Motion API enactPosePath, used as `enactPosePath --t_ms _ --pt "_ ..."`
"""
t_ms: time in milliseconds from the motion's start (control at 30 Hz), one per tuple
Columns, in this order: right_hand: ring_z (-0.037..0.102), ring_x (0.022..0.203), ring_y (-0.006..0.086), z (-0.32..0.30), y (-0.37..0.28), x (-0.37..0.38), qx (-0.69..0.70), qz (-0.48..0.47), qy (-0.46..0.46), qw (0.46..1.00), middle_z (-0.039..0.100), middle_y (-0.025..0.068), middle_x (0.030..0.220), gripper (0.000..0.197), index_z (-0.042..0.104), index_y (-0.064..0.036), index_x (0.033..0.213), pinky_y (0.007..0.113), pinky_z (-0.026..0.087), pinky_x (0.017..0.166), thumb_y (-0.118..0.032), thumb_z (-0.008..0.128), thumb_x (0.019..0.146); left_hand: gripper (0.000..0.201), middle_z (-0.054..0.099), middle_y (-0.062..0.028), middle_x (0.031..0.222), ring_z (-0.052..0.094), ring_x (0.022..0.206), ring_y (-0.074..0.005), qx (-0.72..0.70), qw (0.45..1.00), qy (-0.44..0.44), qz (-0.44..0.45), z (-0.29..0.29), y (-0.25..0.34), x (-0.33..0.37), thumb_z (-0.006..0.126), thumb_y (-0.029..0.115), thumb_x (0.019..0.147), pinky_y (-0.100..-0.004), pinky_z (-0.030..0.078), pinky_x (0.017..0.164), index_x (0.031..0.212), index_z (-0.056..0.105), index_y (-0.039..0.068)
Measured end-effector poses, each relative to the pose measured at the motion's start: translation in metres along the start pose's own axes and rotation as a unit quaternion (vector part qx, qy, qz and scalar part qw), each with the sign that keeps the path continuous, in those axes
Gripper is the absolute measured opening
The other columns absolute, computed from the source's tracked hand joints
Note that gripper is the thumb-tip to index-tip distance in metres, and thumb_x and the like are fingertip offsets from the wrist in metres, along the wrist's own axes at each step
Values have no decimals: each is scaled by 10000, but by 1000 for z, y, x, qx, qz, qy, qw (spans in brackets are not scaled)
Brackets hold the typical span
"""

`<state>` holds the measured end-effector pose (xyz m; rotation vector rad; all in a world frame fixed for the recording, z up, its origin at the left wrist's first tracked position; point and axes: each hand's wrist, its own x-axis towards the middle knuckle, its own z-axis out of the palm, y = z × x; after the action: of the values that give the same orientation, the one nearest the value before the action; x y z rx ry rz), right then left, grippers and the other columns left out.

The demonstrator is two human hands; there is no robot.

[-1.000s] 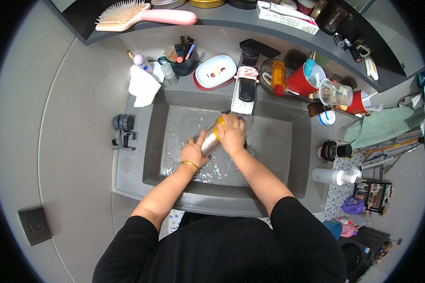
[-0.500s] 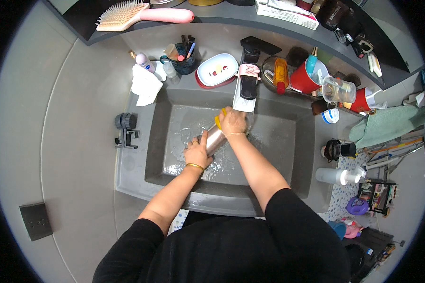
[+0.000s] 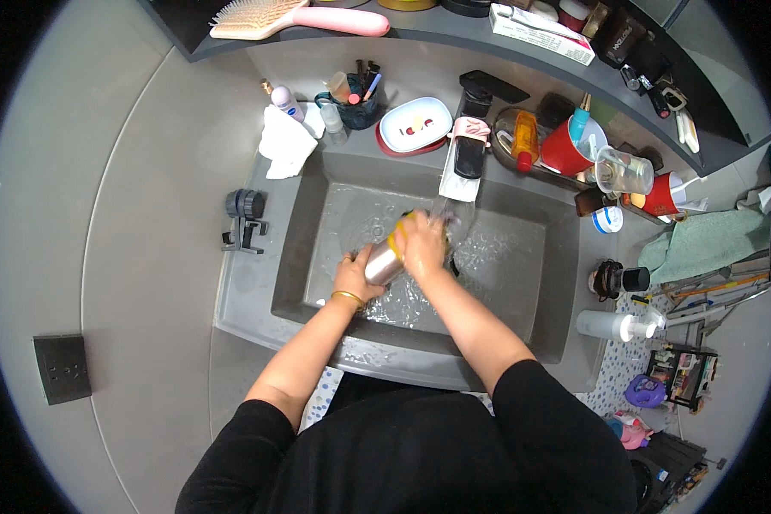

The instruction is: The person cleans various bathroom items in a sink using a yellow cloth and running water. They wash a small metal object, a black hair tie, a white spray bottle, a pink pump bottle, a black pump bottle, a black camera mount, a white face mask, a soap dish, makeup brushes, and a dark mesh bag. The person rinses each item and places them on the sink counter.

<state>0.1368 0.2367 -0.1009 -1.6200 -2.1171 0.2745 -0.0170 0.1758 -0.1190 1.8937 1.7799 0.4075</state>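
Observation:
Low over the grey sink basin point(image 3: 522, 257), a shiny metal cylinder point(image 3: 384, 266), like a steel tumbler or flask, lies slanted between my hands. My left hand point(image 3: 354, 276), with a gold bangle at the wrist, is wrapped round its lower left end. Closed over its upper right part is my right hand point(image 3: 422, 243), pressing a yellow sponge or cloth point(image 3: 395, 243) against the metal. The right fingers partly cover the yellow piece, so its exact kind is unclear. Water runs from the faucet point(image 3: 459, 182) just beyond my right hand and spreads over the basin floor.
Behind the basin stand a soap box point(image 3: 415, 125), a dark cup of small tools point(image 3: 357, 104), an orange bottle point(image 3: 525, 141) and a red cup point(image 3: 567, 147). A pump bottle point(image 3: 606, 325) is on the right rim. The dark shelf point(image 3: 437, 27) overhangs the back.
The whole view has shifted slightly, so the surroundings sit farther right. My right hand and the yellow piece have slid down along the metal cylinder toward my left hand, which keeps its hold.

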Motion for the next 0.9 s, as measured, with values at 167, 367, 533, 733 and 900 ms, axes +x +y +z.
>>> enactPosePath --t_ms 167,367,533,733,900 --pt "421 949 338 -8 -16 -53 63 -106 0 992 486 96 1067 288 581 -110 973 409 370 840 -226 590 709 788 536 -219 907 520 928 -309 -204 976 -69 15 -8 -12 -1 779 332 408 -345 425 809 1046 459 0" --pt "448 956 313 -16 37 -17 23 57 92 994 512 115 1022 242 573 -55 912 402 347 812 -235 544 752 718 488 -174 949 477 908 -316 35 997 67 5 10 1 3 708 460 557 -403 402 798 1027 484 -35" --pt "447 948 320 2 43 -32 46 78 125 988 507 139 1028 292 540 -29 982 401 331 825 -223 541 765 737 506 -161 1013 487 963 -309 198 979 35 38 0 30 -4 621 437 670 -465 400 789 1206 374 -3" --pt "433 924 341 -33 34 -68 93 63 61 992 474 157 1058 327 509 -46 1051 405 340 832 -209 543 769 706 538 -119 987 539 902 -277 210 975 -74 1 -21 46 6 680 531 545 -434 422 726 1014 436 62" --pt "412 931 336 -5 6 -62 34 -96 26 994 452 144 1101 335 523 -73 1055 399 360 838 -189 567 744 678 541 -150 981 537 900 -323 130 988 -85 -22 -15 38 25 669 512 560 -425 435 743 1026 448 73"
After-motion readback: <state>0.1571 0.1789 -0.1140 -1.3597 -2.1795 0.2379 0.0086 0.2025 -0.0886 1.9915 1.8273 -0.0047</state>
